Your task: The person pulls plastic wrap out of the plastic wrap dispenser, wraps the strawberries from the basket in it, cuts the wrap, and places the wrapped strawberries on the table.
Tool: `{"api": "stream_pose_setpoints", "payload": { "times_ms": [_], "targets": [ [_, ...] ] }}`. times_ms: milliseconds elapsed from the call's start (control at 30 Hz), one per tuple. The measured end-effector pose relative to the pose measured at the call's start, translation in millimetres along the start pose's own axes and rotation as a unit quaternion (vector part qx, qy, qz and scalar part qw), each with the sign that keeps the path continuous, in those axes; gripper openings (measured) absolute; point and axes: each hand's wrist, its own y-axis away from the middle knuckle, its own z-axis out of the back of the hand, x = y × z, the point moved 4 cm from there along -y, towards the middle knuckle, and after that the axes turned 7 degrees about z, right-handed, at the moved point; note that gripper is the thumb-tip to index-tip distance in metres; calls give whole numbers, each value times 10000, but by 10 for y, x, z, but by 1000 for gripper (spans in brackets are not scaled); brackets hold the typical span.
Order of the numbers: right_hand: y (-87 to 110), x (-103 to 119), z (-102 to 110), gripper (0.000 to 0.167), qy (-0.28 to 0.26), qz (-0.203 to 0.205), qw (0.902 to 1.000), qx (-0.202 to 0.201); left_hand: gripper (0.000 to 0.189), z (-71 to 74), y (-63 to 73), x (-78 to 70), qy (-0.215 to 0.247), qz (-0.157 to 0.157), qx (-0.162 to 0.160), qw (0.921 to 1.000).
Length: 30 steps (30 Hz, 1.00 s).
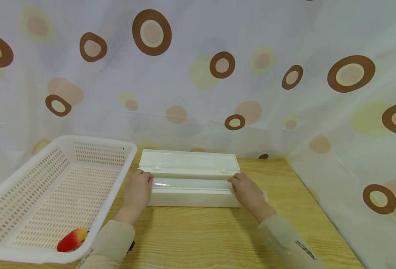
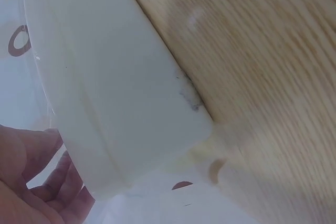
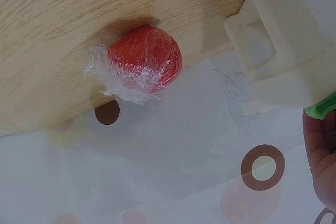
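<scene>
A long cream-white cling film dispenser [image 1: 194,200] sits on the wooden table, its lid [image 1: 189,160] raised at the back. Shiny clear cling film [image 1: 171,183] spans the opening. At the left end my left hand [image 1: 138,188] pinches the film's edge, thumb against fingers. My right hand [image 1: 248,192] pinches the film at the other end, by the lid's corner. The right wrist view shows a green piece [image 3: 323,107] beside that hand's fingers; its kind is unclear. Near the dispenser's right end lies a red round item [image 3: 147,56] wrapped in crumpled film, mostly hidden in the head view.
A white slotted plastic basket [image 1: 117,179] stands to the left, holding a red-and-yellow fruit-like item [image 1: 71,240] in its near corner. Behind and to the right, a patterned sheet [image 1: 191,93] borders the wooden table [image 1: 191,239].
</scene>
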Motion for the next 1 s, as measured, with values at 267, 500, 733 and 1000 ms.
{"api": "stream_pose_setpoints", "payload": {
  "times_ms": [267, 500, 733, 1000],
  "targets": [
    [-20, -106, -35, 12, 50, -168, 9993, -340, 7, -17, -30, 30, -42, 139, -24, 9999],
    [-59, -207, -29, 5, -96, -489, 9984, -276, 9, -8, -94, 21, -251, 250, 38, 9994],
    [-92, -287, 3, 5, -411, -923, 9949, 47, 10, 21, -121, 19, -325, 422, 184, 9984],
    [-132, -320, 74, 4, -409, -863, 9954, -73, 12, 45, -165, 8, -224, 453, 162, 9986]
  ]
}}
